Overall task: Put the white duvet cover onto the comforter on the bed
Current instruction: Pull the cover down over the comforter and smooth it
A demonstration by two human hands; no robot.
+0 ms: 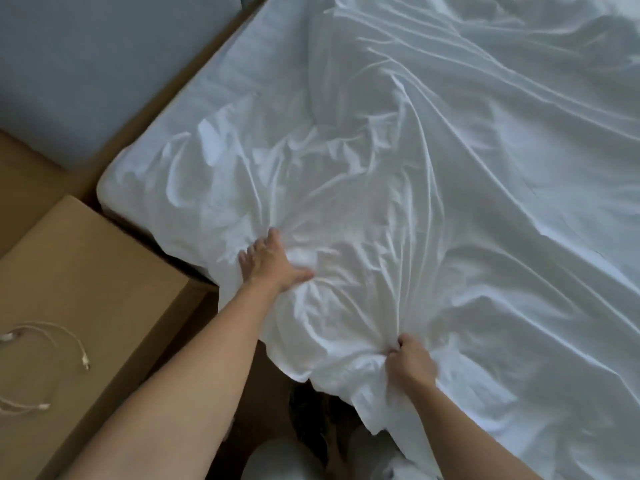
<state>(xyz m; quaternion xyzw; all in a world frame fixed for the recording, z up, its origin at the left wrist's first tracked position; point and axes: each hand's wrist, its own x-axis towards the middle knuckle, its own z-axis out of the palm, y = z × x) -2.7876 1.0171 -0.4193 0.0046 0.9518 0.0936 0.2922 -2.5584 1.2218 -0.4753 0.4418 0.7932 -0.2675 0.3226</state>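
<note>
Two grips on the cloth, both at the near corner of the bed (263, 57).

Far left: a pale cable (74, 344) lies looped on a cardboard box (104, 271) that stands just beside the bed corner. Neither belongs to the job.

Left grip (273, 261): wide, fingers spread and laid flat on the white duvet cover (381, 168) close to the corner, pressing down. It holds nothing.

Right grip (412, 362): narrow, fingers curled round a gathered bunch of the cover at the near edge. Creases fan away from it up the bed.

Step in hand, as I read it: seating the comforter into this corner of the cover.
- Use the flat hand as an anchor and feel through the cloth for the filling's corner.
- Draw with the right hand along the edge, not upward, so the bunch lets out evenly.
- Short tugs only. A long pull could drag the whole lot off the mattress.

Comforter: not visible as such. The puffed bulk under both hands suggests it is inside, but I cannot confirm that.

Cover: white, thin, faintly glossy. It is heavily crumpled between the grips, with long diagonal folds running off to the right, and flatter toward the far right. It lies over most of the bed, and its near edge hangs over the side.
</note>
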